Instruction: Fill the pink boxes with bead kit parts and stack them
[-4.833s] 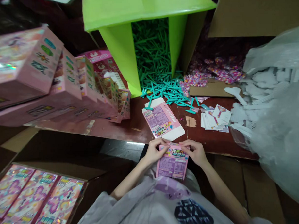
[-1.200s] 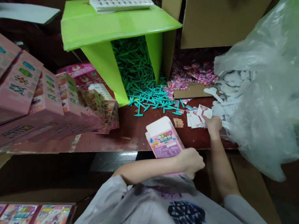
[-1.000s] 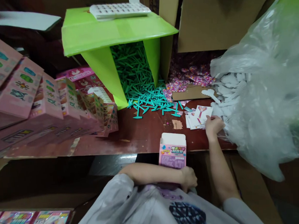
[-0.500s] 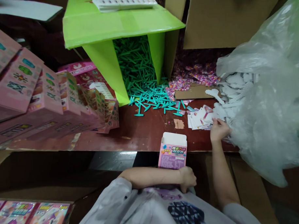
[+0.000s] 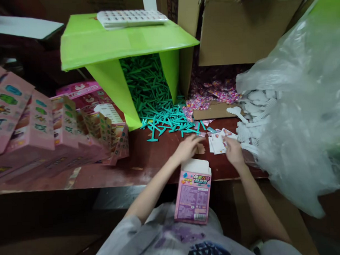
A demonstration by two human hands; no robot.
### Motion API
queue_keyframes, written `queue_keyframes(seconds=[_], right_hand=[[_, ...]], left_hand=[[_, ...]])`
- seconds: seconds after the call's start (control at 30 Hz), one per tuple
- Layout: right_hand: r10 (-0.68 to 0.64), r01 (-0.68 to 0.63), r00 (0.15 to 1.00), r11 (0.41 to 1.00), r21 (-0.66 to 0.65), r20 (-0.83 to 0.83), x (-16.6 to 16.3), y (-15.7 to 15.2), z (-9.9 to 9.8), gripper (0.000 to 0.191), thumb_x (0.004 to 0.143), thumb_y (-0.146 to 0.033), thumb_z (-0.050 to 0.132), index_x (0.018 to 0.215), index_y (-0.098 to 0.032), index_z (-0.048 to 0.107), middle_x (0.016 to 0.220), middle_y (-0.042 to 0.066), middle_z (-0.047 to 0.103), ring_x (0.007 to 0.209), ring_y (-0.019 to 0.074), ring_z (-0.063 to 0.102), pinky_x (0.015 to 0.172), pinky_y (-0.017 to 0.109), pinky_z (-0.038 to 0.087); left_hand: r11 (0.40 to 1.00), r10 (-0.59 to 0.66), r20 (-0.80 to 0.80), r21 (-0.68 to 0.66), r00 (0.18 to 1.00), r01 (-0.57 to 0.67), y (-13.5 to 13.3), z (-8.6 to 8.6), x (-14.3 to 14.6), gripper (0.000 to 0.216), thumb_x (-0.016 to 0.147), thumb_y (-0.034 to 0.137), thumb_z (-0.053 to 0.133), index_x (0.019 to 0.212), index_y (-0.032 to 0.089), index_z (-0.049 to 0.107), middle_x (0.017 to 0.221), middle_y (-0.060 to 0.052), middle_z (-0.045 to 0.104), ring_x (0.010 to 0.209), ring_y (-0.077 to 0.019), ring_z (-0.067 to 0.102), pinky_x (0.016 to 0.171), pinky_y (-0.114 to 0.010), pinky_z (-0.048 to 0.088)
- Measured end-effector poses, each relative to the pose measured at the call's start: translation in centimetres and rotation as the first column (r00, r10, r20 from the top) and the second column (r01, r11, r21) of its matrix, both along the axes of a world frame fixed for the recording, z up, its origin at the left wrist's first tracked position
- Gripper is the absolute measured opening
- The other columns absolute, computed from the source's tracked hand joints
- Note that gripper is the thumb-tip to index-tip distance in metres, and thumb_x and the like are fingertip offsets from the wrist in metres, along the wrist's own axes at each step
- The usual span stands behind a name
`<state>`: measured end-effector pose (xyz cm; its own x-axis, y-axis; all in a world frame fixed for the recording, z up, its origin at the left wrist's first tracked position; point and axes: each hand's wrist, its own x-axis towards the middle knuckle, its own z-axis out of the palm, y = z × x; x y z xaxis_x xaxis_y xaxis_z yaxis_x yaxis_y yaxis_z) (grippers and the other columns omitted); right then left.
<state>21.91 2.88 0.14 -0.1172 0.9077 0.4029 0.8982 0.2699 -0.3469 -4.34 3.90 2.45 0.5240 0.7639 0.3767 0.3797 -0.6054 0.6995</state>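
Head view: a dark red table [image 5: 148, 158] spans the middle; on the lap [image 5: 215, 217], toward six o'clock, rests an open pink box [image 5: 192, 197]. From it, the blurred left hand [image 5: 186, 148] hovers at twelve; the right hand [image 5: 234, 153] touches white cards [image 5: 215, 145] at one. Either grip: cannot tell.

Light is dim; upper-left background is dark. Surface [image 5: 151, 158] is reddish-brown — pale scuff [image 5: 73, 178] at its front edge. Brown cardboard [image 5: 247, 31] stands behind; grey patch [image 5: 116, 197] below — nature unclear.

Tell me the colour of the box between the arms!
The box is mostly pink and purple; head view.
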Motion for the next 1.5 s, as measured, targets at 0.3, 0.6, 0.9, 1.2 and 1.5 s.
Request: queue_keyframes(seconds=[0.3,0.6,0.9,1.2,1.5], right_hand=[[-0.569,0.598,0.769,0.801,-0.014,0.293,10.1,12.9,3.6,0.040,0.086,-0.017,0.045,0.124,-0.009,0.053,0.107,0.019,0.064,0.106,0.0271,0.054,0.092,0.040,0.035],[-0.541,0.541,0.840,0.841,-0.018,-0.048,2.4,19.2,3.2,0.042,0.092,-0.025,0.039,0.129,-0.009,0.048,0.119,0.019,0.060,0.106,0.0253,0.057,0.090,0.034,0.039],[-0.604,0.548,0.783,0.784,-0.292,-0.153,-2.6,25.0,1.3,0.042,0.068,-0.047,0.073,0.091,-0.012,0.073,0.094,0.021,0.070,0.090,0.0278,0.066,0.075,0.031,0.048],[-0.556,0.518,0.756,0.831,-0.206,-0.344,-2.5,22.2,3.4,0.028,0.070,-0.031,0.068,0.089,-0.011,0.075,0.081,0.013,0.072,0.070,0.0198,0.064,0.064,0.026,0.046],[-0.172,0.445,0.655,0.874,0.192,-0.736,-1.1,9.1,5.3,0.024,0.071,-0.032,0.065,0.084,-0.012,0.068,0.079,0.006,0.068,0.075,0.0182,0.063,0.076,0.034,0.050]], left_hand=[[0.934,0.309,-0.156,0.234,0.938,-0.269,10.7,-7.3,0.4,0.029,0.090,0.014,0.040,0.103,0.015,0.065,0.130,-0.014,0.054,0.119,-0.0282,0.046,0.102,-0.051,0.036],[0.965,0.032,-0.430,0.247,0.902,0.084,9.9,-5.4,6.5,0.037,0.087,0.035,0.054,0.117,0.012,0.056,0.108,-0.015,0.060,0.106,-0.0263,0.055,0.093,-0.038,0.043],[0.987,0.134,-0.461,0.137,0.877,-0.079,10.6,-5.4,3.7,0.021,0.086,0.018,0.048,0.099,0.011,0.063,0.107,-0.015,0.059,0.093,-0.0246,0.060,0.086,-0.039,0.046],[0.937,0.349,-0.141,0.076,0.926,-0.342,9.2,-1.7,2.1,0.026,0.083,0.003,0.041,0.092,0.013,0.063,0.096,-0.013,0.064,0.097,-0.0228,0.058,0.087,-0.035,0.046],[0.853,0.394,0.354,-0.485,0.848,-0.194,-3.7,-2.5,0.4,0.016,0.086,0.022,0.047,0.096,0.016,0.059,0.084,-0.004,0.064,0.075,-0.0148,0.059,0.072,-0.026,0.045]])
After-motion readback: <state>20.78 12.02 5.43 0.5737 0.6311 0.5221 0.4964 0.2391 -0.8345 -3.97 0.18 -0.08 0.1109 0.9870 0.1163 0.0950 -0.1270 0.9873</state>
